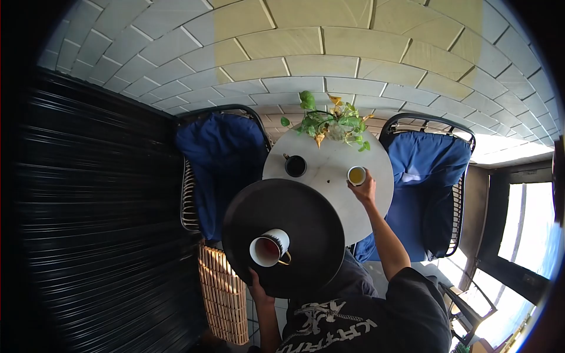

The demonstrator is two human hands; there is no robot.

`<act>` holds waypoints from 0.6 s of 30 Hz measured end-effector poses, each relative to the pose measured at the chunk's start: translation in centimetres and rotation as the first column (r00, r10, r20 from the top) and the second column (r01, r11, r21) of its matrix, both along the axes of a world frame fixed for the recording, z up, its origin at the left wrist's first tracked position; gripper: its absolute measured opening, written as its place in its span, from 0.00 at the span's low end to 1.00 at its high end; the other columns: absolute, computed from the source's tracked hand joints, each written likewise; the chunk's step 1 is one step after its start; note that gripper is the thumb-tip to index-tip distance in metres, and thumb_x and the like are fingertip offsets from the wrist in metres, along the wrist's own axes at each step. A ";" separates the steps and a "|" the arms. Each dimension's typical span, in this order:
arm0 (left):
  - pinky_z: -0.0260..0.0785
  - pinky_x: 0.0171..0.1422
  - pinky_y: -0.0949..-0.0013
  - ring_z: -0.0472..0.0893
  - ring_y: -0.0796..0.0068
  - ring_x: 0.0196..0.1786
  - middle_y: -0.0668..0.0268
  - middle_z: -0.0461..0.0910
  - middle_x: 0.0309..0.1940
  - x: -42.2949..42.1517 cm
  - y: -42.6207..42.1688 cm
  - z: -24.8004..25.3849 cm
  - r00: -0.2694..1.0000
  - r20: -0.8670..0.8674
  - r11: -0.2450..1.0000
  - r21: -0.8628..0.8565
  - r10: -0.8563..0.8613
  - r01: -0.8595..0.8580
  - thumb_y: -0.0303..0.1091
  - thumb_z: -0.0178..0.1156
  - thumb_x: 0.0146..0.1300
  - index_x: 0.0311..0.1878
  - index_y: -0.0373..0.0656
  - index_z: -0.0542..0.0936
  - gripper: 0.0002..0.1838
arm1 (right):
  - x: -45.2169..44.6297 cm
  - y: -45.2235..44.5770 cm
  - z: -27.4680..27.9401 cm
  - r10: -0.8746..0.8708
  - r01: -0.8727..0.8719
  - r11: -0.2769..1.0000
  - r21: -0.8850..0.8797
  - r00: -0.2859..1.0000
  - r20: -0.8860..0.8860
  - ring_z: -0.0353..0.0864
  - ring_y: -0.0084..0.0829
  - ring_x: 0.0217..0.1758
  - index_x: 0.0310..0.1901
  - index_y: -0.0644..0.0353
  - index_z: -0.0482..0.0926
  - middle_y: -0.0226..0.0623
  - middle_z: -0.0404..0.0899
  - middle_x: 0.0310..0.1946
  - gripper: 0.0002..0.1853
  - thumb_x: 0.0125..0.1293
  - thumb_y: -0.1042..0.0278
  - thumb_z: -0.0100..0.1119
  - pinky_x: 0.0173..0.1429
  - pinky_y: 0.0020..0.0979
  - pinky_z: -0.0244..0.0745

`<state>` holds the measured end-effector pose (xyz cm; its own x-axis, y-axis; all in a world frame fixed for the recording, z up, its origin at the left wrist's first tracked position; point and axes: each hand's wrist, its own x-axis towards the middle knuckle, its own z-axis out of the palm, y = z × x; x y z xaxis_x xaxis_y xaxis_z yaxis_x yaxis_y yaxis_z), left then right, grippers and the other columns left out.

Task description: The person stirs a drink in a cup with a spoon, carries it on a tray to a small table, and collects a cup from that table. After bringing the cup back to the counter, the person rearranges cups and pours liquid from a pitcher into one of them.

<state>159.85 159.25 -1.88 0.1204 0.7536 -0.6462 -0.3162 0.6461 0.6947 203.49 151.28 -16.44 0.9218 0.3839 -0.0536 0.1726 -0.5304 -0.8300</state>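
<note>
My left hand (256, 289) grips the near left edge of a round black serving tray (312, 215), its fingers partly hidden underneath. On the tray stands a white mug (283, 239) with a gold handle and reddish residue inside. Over at the right side of the round table (282, 147), my right hand (366, 190) is closed around a small white cup (349, 181) with yellow liquid in it. A dark mug (296, 166) with a gold handle sits on the table beyond the tray, apart from both hands.
A leafy potted plant (338, 123) stands at the table's far edge by the brick wall (318, 41). Blue-cushioned chairs flank the table at left (220, 153) and right (424, 182). A wicker piece (223, 294) is at lower left, beside a black slatted wall (106, 206).
</note>
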 end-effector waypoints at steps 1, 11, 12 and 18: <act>0.76 0.65 0.56 0.77 0.60 0.64 0.58 0.70 0.67 0.1 0.2 -0.1 1.000 -0.002 1.000 -0.005 0.007 -0.007 0.44 0.59 0.73 0.74 0.42 0.61 0.33 | -0.2 0.7 0.0 0.007 -0.007 1.000 -0.005 1.000 -0.002 0.85 0.50 0.48 0.54 0.60 0.76 0.49 0.85 0.42 0.34 0.42 0.61 0.79 0.53 0.46 0.80; 0.75 0.65 0.55 0.78 0.59 0.62 0.57 0.74 0.65 2.1 0.9 1.3 0.998 -0.062 0.999 0.033 0.020 -0.018 0.47 0.59 0.72 0.71 0.40 0.65 0.32 | -2.4 4.5 -1.0 0.256 -0.255 0.967 0.026 0.966 -0.045 0.85 0.48 0.49 0.54 0.57 0.76 0.45 0.85 0.44 0.36 0.43 0.60 0.82 0.52 0.44 0.80; 0.75 0.65 0.55 0.77 0.59 0.63 0.57 0.72 0.66 2.3 0.9 1.6 0.999 -0.046 0.999 0.038 0.018 -0.016 0.44 0.60 0.72 0.73 0.40 0.63 0.32 | -2.5 4.5 -1.2 0.260 -0.259 0.965 0.028 0.964 -0.047 0.85 0.48 0.49 0.54 0.57 0.76 0.45 0.85 0.44 0.36 0.43 0.60 0.82 0.52 0.44 0.80; 0.75 0.65 0.55 0.77 0.59 0.63 0.58 0.73 0.66 2.5 1.1 0.7 0.999 -0.034 1.000 -0.021 -0.010 0.009 0.45 0.61 0.71 0.72 0.40 0.63 0.32 | -2.0 3.2 -2.2 0.310 -0.313 0.950 0.013 0.944 0.110 0.84 0.47 0.49 0.62 0.61 0.69 0.47 0.79 0.55 0.43 0.44 0.61 0.83 0.52 0.43 0.80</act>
